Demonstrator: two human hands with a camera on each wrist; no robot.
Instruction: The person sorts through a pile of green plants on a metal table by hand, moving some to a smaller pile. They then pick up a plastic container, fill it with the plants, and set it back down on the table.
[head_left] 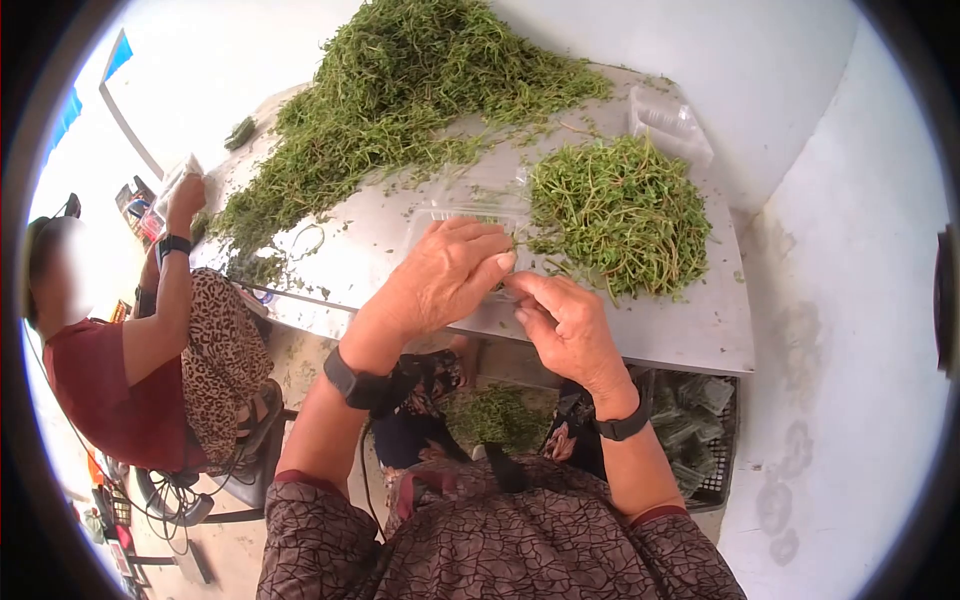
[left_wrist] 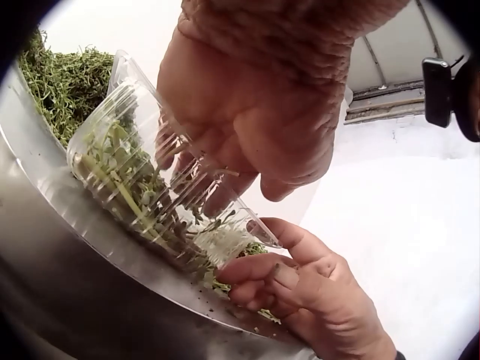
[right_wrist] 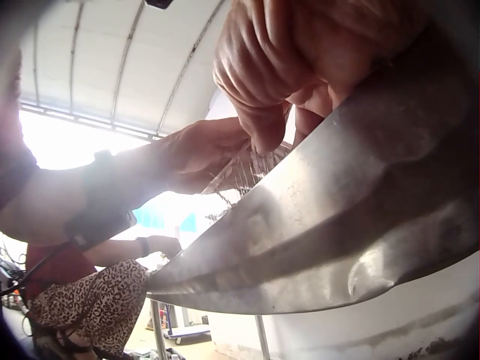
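Observation:
A clear plastic box (left_wrist: pixel 96 127) with ridged walls stands tilted near the table's front edge, with leafy green stems (left_wrist: pixel 124 184) inside. My left hand (head_left: pixel 445 275) reaches over the box, its fingers extended down onto the stems in the left wrist view. At the near corner of the box, my right hand (head_left: pixel 572 328) pinches the rim between thumb and fingers. The left hand hides much of the box in the head view. A loose heap of cut green stems (head_left: pixel 622 215) lies just beyond my right hand.
A far larger heap of greens (head_left: pixel 410 100) covers the back of the metal table (head_left: pixel 690 335). Empty clear boxes (head_left: pixel 668 125) sit at the back right. Below the table stands a black crate (head_left: pixel 722 455) with packed boxes. Another person (head_left: pixel 120 370) sits at the left.

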